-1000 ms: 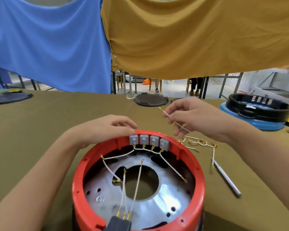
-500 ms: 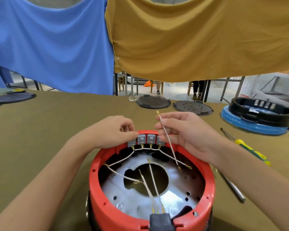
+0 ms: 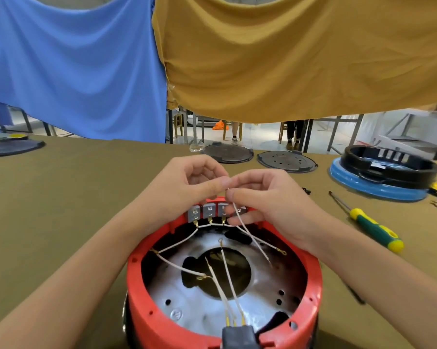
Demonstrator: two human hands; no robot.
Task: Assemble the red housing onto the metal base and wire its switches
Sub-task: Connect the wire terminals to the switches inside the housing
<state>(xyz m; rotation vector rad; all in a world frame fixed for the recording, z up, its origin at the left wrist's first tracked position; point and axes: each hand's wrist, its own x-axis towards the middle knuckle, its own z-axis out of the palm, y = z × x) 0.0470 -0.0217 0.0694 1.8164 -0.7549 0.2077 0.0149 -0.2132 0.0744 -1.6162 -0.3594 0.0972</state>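
The round red housing (image 3: 147, 313) sits around the shiny metal base (image 3: 267, 283) with a large central hole, near the table's front edge. A row of grey switches (image 3: 208, 212) lines the housing's far rim, with thin white wires running from them across the base. My right hand (image 3: 267, 200) pinches the top end of a loose white wire (image 3: 250, 235) just above the switches; the wire hangs down into the housing. My left hand (image 3: 187, 187) meets it, its thumb and forefinger touching the same wire end. A black connector (image 3: 239, 336) sits on the near rim.
A green and yellow screwdriver (image 3: 374, 230) lies to the right. A black ring on a blue housing (image 3: 386, 170) stands at the far right. Two dark round plates (image 3: 285, 161) lie at the back, another at far left (image 3: 11, 147). Blue and mustard cloths hang behind.
My right hand brought the wire from the right side over to the switch row. My left hand lifted off the rim and joined it at the wire's top end. The view has shifted closer.
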